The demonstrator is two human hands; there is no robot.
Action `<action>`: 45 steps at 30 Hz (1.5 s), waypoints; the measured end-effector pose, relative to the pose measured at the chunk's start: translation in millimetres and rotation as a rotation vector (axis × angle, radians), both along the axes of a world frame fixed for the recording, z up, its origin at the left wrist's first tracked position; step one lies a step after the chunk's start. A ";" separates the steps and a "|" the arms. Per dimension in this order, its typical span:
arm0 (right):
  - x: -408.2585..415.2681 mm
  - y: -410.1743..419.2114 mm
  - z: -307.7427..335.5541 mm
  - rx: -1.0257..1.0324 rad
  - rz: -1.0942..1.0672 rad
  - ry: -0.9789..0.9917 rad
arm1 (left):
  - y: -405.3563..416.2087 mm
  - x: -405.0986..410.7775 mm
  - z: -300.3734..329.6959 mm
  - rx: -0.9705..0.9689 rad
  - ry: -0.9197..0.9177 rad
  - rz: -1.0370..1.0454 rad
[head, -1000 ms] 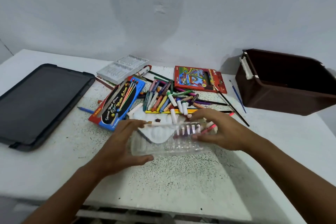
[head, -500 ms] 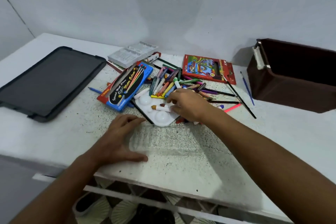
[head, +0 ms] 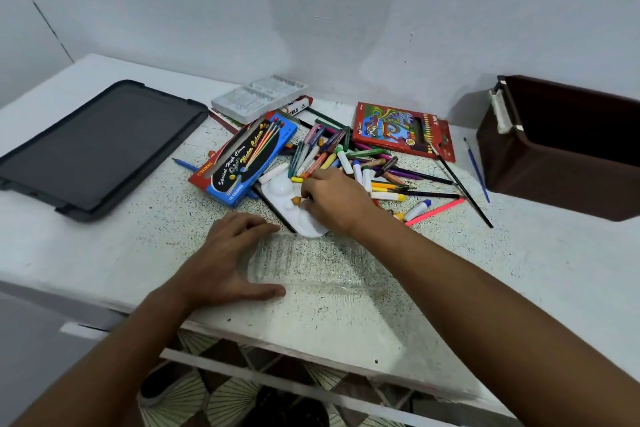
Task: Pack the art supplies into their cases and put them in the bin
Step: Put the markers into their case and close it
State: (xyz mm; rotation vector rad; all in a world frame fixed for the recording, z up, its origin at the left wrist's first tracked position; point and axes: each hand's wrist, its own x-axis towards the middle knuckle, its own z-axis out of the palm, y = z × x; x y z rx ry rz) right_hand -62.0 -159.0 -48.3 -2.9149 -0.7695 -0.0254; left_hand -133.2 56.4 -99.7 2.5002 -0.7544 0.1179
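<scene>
White wall, speckled worktop [head: 145, 246]. Left hand [head: 225, 263] flat, steadying clear tray [head: 311, 267] at front edge. Right hand [head: 334, 199] pinching crayon [head: 297, 200] from pile [head: 346, 159]; best laid parallel into tray grooves.

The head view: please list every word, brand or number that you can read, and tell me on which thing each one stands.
"Special High Class" and "Water Colour": on the blue watercolour box, in script.
"12 COLOURS": near the lower end of the same box.
Red strip along that box's left edge: a brand in capitals, too blurred to read.
"TELS": on the partly hidden box under the white plastic tray; the rest is covered.
"18": on the red coloured-pencil box; its other print is too small.
</scene>
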 end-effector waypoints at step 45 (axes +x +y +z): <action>-87.2 -110.4 -13.9 0.456 -0.282 0.310 | -1.6 -0.3 -6.3 0.043 -0.070 -0.002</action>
